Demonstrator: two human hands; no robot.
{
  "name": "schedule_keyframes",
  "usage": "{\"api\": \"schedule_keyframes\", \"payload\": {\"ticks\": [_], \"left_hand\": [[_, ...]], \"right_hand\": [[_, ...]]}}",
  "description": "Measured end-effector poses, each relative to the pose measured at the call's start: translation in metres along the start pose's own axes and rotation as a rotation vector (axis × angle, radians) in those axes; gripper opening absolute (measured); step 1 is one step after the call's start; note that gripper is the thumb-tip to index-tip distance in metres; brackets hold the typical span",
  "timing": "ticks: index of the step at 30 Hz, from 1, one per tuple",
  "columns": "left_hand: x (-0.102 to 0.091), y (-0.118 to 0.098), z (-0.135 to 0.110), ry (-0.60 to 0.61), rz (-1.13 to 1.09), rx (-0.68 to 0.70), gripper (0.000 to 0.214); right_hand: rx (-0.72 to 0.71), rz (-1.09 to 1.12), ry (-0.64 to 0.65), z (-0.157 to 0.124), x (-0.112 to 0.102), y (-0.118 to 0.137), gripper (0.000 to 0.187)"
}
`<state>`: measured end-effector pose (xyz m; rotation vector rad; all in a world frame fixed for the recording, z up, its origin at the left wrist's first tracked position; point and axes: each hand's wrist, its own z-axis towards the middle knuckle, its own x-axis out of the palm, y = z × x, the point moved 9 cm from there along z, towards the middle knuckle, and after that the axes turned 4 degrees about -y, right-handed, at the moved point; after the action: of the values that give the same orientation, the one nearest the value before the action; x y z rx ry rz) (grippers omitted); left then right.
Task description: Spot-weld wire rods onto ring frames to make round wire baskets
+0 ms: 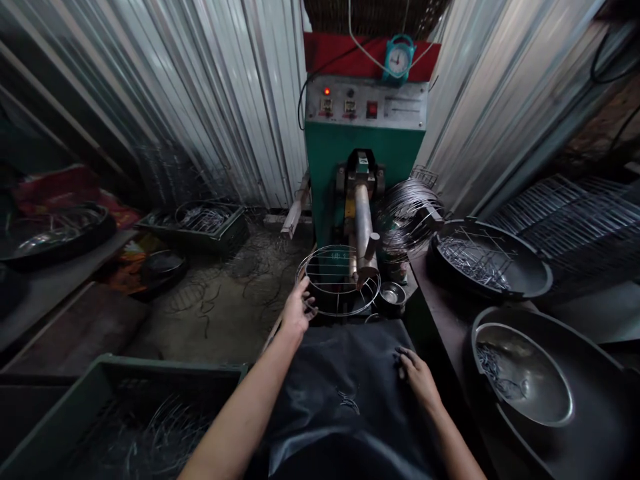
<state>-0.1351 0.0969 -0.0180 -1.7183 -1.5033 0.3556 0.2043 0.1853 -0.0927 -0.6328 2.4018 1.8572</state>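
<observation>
A round wire rack (pixel 333 313), made of two rings with thin bars across, sits at the front of the green spot welder (pixel 325 160), around its lower electrode arm. My left hand (pixel 297 308) is at the rack's left rim, fingers closed on the wire. My right hand (pixel 416 375) is low over the black apron (pixel 320 360) on my lap, its darkened fingertips curled together; whatever they hold is too small to make out. Several short bent wire pieces (pixel 349 402) lie on the apron between my hands. The welder's upper arm (pixel 363 213) points toward me above the rack.
To the right are a coil of wire (pixel 407 217), a black pan (pixel 543 277) of wire pieces and a steel bowl (pixel 550 373) in a larger pan. Green crates (pixel 107 363) with wire parts stand left. A small bowl (pixel 393 293) sits behind the apron.
</observation>
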Motion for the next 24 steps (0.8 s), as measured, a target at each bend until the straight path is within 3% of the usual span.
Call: {"api": "schedule_keyframes", "payload": {"ticks": [3, 6, 10, 17, 20, 24], "left_hand": [[-0.002, -0.021, 0.02, 0.008, 0.141, -0.086, 0.039], [0.012, -0.039, 0.038, 0.056, 0.303, -0.104, 0.031], [0.029, -0.036, 0.05, 0.117, 0.386, -0.126, 0.029], [0.028, -0.03, 0.049, 0.157, 0.286, -0.032, 0.027], [0.024, -0.034, 0.044, 0.117, 0.261, 0.054, 0.025], [0.022, -0.033, 0.03, 0.086, 0.216, 0.12, 0.03]], "right_hand": [[0.03, 0.0, 0.031, 0.005, 0.002, -0.002, 0.044], [0.03, 0.062, 0.037, 0.01, 0.006, 0.0, 0.039], [0.047, 0.087, -0.004, 0.008, 0.007, -0.007, 0.029], [-0.036, 0.029, -0.01, 0.0, 0.001, -0.001, 0.032], [-0.057, 0.112, 0.03, -0.002, 0.011, 0.026, 0.032], [-0.285, 0.387, 0.017, -0.006, 0.036, 0.107, 0.027]]}}
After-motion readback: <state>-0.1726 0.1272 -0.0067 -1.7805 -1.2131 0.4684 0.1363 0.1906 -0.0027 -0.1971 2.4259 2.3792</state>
